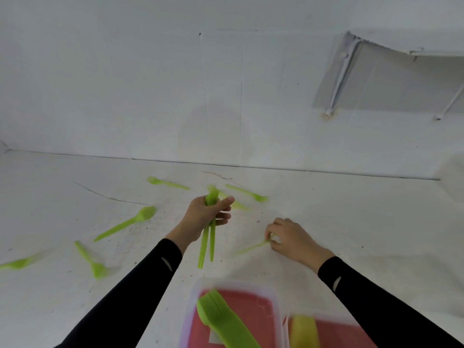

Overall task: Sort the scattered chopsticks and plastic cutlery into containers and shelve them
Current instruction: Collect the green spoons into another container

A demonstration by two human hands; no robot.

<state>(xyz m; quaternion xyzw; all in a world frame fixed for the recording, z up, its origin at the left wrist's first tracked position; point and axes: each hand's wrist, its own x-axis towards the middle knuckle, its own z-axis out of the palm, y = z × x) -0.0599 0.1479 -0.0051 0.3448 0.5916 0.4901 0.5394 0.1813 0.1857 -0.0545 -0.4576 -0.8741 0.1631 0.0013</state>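
our left hand [203, 217], fingers curled round long green plastic cutlery [206, 243], our right hand [292, 237], fingers pinching a thin green plastic stick [252, 247] on the scuffed white surface [364, 222]

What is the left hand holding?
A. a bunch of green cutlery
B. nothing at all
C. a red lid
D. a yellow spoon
A: the left hand grips a bunch of green cutlery, handles pointing down toward the person, while the right hand pinches one more green piece lying on the table.
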